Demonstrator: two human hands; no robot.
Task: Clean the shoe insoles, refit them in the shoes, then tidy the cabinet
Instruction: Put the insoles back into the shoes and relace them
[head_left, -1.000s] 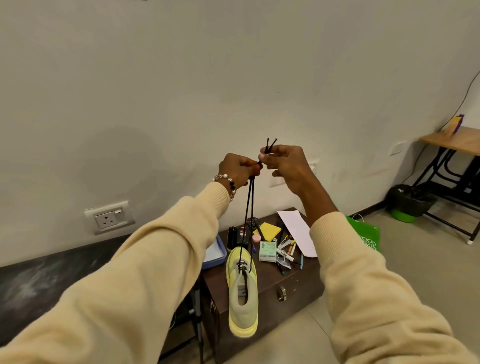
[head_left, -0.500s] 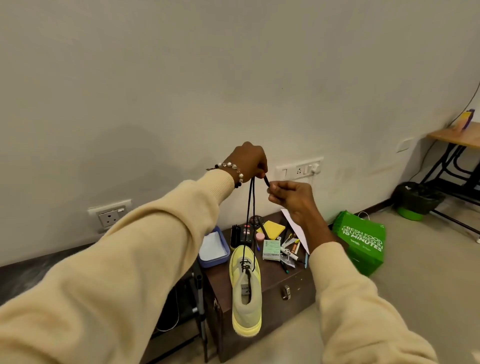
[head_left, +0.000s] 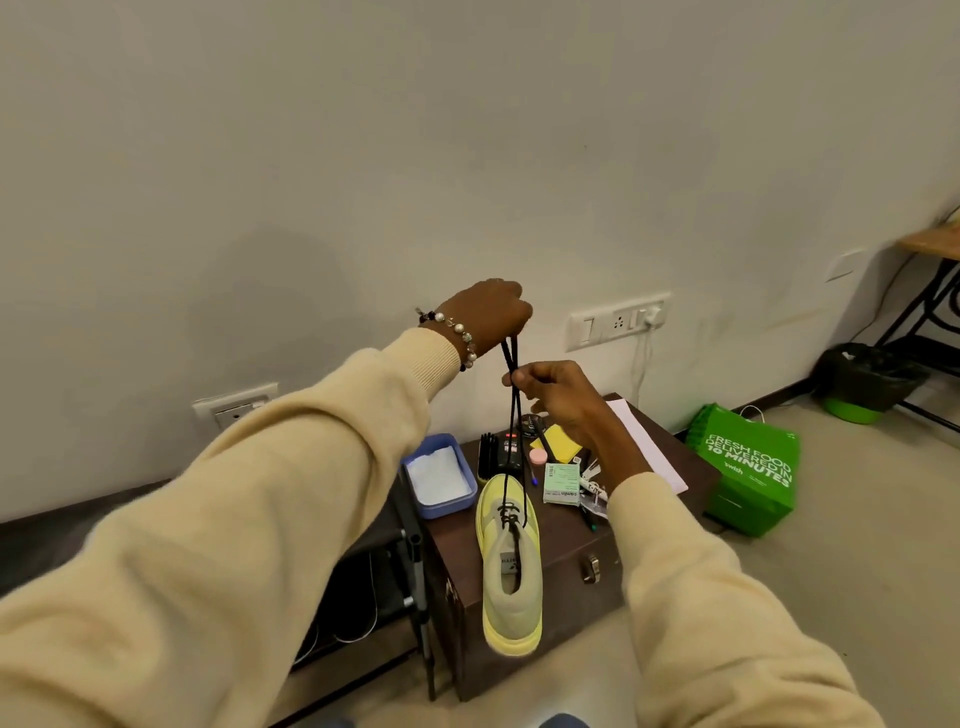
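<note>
A pale yellow-green shoe (head_left: 510, 571) hangs in the air by its black laces (head_left: 514, 415), heel toward me, in front of a dark brown cabinet (head_left: 561, 577). My left hand (head_left: 491, 314), with a bead bracelet on the wrist, grips the tops of the laces. Just below it my right hand (head_left: 556, 387) pinches the same laces between thumb and fingers. The shoe's opening is dark, and I cannot tell whether an insole is inside.
On the cabinet top lie a blue tray (head_left: 440, 475) with white contents, a yellow pad (head_left: 558, 441), a green box (head_left: 562, 483), pens and white paper (head_left: 647, 449). A green bag (head_left: 748, 467) stands on the floor to the right, a dark bin (head_left: 867, 379) beyond it.
My right hand has slid down the laces from level with the left hand to just below it. The view has tilted down and the shoe hangs a little lower.
</note>
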